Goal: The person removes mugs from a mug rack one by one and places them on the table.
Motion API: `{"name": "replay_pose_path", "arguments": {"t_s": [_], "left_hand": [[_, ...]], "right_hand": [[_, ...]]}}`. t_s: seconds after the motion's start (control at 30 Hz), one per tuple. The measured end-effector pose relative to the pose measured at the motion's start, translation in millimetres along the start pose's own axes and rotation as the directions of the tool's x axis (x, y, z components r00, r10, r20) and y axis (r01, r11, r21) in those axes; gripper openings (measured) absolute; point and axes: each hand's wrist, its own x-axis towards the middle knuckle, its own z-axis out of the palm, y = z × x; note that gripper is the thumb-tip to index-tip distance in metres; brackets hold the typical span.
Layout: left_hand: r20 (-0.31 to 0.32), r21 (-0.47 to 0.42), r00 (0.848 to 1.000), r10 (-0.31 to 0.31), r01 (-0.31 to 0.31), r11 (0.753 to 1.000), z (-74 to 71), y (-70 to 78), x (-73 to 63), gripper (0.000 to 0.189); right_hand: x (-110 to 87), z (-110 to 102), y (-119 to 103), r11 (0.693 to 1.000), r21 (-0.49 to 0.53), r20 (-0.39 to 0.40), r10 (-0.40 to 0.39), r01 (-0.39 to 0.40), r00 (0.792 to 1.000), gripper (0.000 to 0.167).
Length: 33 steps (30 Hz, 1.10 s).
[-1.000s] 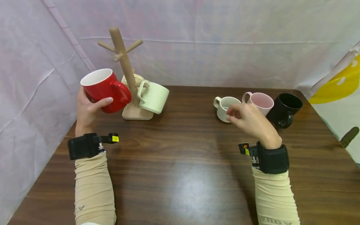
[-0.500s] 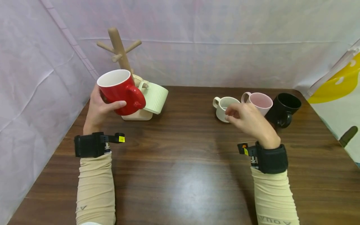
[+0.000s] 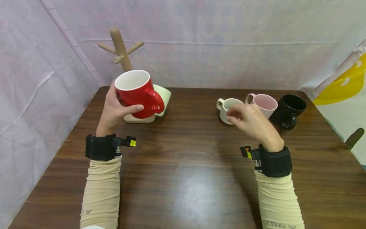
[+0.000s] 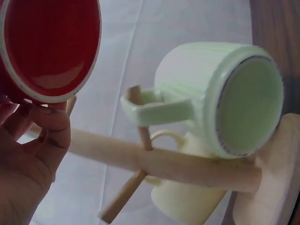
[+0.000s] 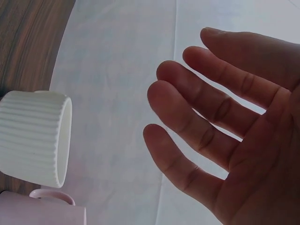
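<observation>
My left hand (image 3: 112, 111) grips a red mug (image 3: 137, 95) with a white inside, held up in front of a wooden mug tree (image 3: 121, 47). Its handle points right. On the tree hangs a pale green ribbed mug (image 4: 187, 79), its handle looped over a peg; a cream mug (image 4: 187, 197) is behind the post. Over on the right, my right hand (image 3: 251, 122) hovers by a white ribbed mug (image 3: 224, 111), holding nothing, its fingers loosely bent and apart from the mug in the right wrist view.
Beside the white mug stand a pink mug (image 3: 266, 103) and a black mug (image 3: 288, 109) near the back right of the brown wooden table (image 3: 183, 159). A pale cloth (image 3: 200, 47) hangs behind the table and on the left.
My left hand has carried the red mug rightward, and it now covers the lower post and part of the green mug in the head view. The right hand stays nearly still.
</observation>
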Motion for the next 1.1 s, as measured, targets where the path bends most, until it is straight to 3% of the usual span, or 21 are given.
{"name": "replay_pose_path", "arguments": {"t_s": [0.3, 0.67, 0.93, 1.1], "left_hand": [[0.117, 0.049, 0.993, -0.013, 0.007, 0.999, 19.7, -2.7, 3.3, 0.082], [0.127, 0.122, 0.992, 0.016, -0.032, 0.992, 40.4, -5.1, 5.4, 0.083], [0.121, 0.248, 0.992, -0.045, 0.013, 0.969, 54.5, -2.8, -8.0, 0.086], [0.145, 0.216, 0.989, -0.014, -0.018, 0.976, 67.9, -2.4, -6.6, 0.089]], "right_hand": [[0.1, 2, -6, 0.996, 0.074, -0.065, -0.035, 0.04, 0.997, 0.008], [4.3, 9, -18, 0.969, 0.217, -0.164, -0.082, 0.117, 0.983, 0.016], [6.7, 30, -33, 0.927, 0.343, -0.11, -0.123, 0.154, 0.986, 0.022], [11.0, 33, -43, 0.895, 0.42, -0.09, -0.124, 0.151, 0.988, 0.034]]}}
